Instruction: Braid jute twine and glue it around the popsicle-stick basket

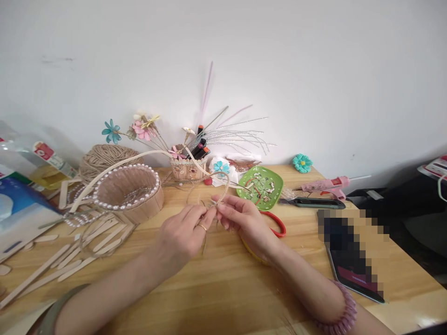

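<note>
My left hand (pixel 186 232) and my right hand (pixel 244 218) meet above the middle of the wooden table (pixel 223 288), and their fingertips come together on a thin loop of twine (pixel 223 179). The loop rises from my fingers and curves toward the wall, and its lower ends hang down between my two hands. The fingers of both hands are pinched narrow on the twine, the left thumb and first finger touching the strand and the right fingers closed on it from the other side. I wear a ring on the left hand and a pink bead bracelet (pixel 344 314) on the right wrist. On the left of my hands stands a round basket of sticks (pixel 131 193) with a row of pearls on its rim, and flat wooden sticks (pixel 70 258) lie spread before it. Behind the basket I see a ball of jute string (pixel 103 158). Near the wall stands a small holder (pixel 188 168) with paper flowers and markers. Just beyond my right hand is a green plate (pixel 265 186) with small beads, and red scissors (pixel 277 225) lie partly under the hand. Farther right lie a pink glue gun (pixel 330 185), a dark cutter knife (pixel 312 202) and a phone (pixel 352 274).
</note>
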`<state>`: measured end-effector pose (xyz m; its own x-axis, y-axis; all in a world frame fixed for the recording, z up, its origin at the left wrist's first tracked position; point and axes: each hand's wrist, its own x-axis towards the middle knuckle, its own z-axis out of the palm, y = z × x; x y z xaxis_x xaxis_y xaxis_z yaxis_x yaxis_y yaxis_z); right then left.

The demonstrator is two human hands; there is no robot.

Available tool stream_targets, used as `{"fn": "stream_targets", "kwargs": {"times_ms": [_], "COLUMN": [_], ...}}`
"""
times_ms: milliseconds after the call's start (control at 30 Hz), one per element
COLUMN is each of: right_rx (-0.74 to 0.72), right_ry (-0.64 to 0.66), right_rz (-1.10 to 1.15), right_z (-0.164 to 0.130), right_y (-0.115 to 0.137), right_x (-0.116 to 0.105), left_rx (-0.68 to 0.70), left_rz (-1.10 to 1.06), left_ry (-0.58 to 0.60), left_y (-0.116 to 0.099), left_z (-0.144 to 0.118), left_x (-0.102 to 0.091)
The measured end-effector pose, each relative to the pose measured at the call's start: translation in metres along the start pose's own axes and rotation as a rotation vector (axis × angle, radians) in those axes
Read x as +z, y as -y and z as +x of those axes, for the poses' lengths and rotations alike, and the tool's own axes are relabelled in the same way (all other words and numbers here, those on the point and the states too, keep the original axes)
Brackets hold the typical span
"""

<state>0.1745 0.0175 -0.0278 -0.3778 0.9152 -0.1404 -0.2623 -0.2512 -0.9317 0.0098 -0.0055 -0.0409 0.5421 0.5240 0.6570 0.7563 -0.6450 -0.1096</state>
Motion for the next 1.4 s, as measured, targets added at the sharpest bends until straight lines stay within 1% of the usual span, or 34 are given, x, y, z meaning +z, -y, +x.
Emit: {"fn": "stream_targets", "kwargs": {"times_ms": [100, 233, 300, 367, 400, 433, 467, 500, 567, 600, 633, 667, 700, 733, 833, 900, 967, 1000, 1033, 1067, 1100, 1200, 1267, 1333, 1400], "right_rx": [0.019, -0.027, -0.051, -0.074, -0.079, -0.077, -0.072, -0.064, -0.058, -0.062, -0.068, -0.074, -0.079, -0.085, -0.106, -0.131, -0.159, -0.172, -0.184, -0.192, -0.198, -0.196, -0.193, -0.195, -0.202], "right_ry": [0.026, -0.003, -0.021, -0.042, -0.046, -0.036, -0.014, 0.022, 0.106, 0.144, 0.178, 0.205, 0.222, 0.229, 0.212, 0.204, 0.203, 0.2, 0.193, 0.187, 0.181, 0.17, 0.167, 0.159, 0.155], "right_rz": [-0.046, -0.128, -0.195, -0.274, -0.31, -0.343, -0.369, -0.39, -0.417, -0.425, -0.431, -0.435, -0.434, -0.43, -0.416, -0.43, -0.465, -0.483, -0.5, -0.514, -0.526, -0.541, -0.544, -0.546, -0.554], "right_z": [0.0, 0.0, -0.001, -0.003, -0.005, -0.006, -0.008, -0.01, -0.013, -0.015, -0.016, -0.016, -0.016, -0.016, -0.015, -0.015, -0.015, -0.015, -0.015, -0.015, -0.015, -0.013, -0.011, -0.01, -0.008], "right_y": [-0.002, -0.002, -0.001, 0.002, 0.003, 0.004, 0.005, 0.005, 0.006, 0.006, 0.006, 0.006, 0.005, 0.005, 0.004, 0.002, 0.0, -0.001, -0.002, -0.003, -0.004, -0.005, -0.005, -0.005, -0.005], "right_x": [0.0, -0.001, -0.002, -0.001, 0.0, 0.001, 0.003, 0.004, 0.008, 0.009, 0.01, 0.011, 0.012, 0.012, 0.013, 0.013, 0.012, 0.012, 0.011, 0.011, 0.01, 0.008, 0.007, 0.007, 0.006], "left_rx": [0.053, 0.124, 0.139, 0.092, 0.016, -0.106, -0.28, -0.479, -0.855, -0.96, -1.029, -1.068, -1.081, -1.092, -1.147, -1.19, -1.214, -1.211, -1.196, -1.169, -1.139, -1.06, -1.013, -0.949, -0.883], "left_rz": [0.07, 0.077, 0.012, -0.174, -0.302, -0.44, -0.552, -0.659, -0.911, -1.079, -1.22, -1.327, -1.388, -1.398, -1.315, -1.308, -1.327, -1.328, -1.325, -1.319, -1.312, -1.319, -1.333, -1.311, -1.233], "left_ry": [-0.03, -0.03, -0.049, -0.087, -0.11, -0.126, -0.135, -0.118, 0.078, 0.182, 0.268, 0.315, 0.319, 0.283, 0.091, 0.003, -0.03, -0.018, 0.019, 0.083, 0.168, 0.474, 0.624, 0.698, 0.716], "left_y": [0.0, 0.0, -0.001, -0.001, -0.001, 0.0, 0.001, 0.002, 0.006, 0.009, 0.011, 0.013, 0.015, 0.015, 0.014, 0.012, 0.012, 0.013, 0.015, 0.017, 0.02, 0.027, 0.029, 0.03, 0.029], "left_z": [0.001, 0.003, 0.002, 0.002, 0.004, 0.007, 0.012, 0.018, 0.029, 0.033, 0.036, 0.037, 0.037, 0.036, 0.031, 0.029, 0.029, 0.03, 0.031, 0.032, 0.032, 0.034, 0.034, 0.034, 0.035], "left_x": [0.002, -0.002, -0.008, -0.017, -0.021, -0.025, -0.027, -0.029, -0.027, -0.026, -0.023, -0.021, -0.019, -0.018, -0.017, -0.018, -0.018, -0.018, -0.018, -0.019, -0.02, -0.024, -0.026, -0.026, -0.025]}}
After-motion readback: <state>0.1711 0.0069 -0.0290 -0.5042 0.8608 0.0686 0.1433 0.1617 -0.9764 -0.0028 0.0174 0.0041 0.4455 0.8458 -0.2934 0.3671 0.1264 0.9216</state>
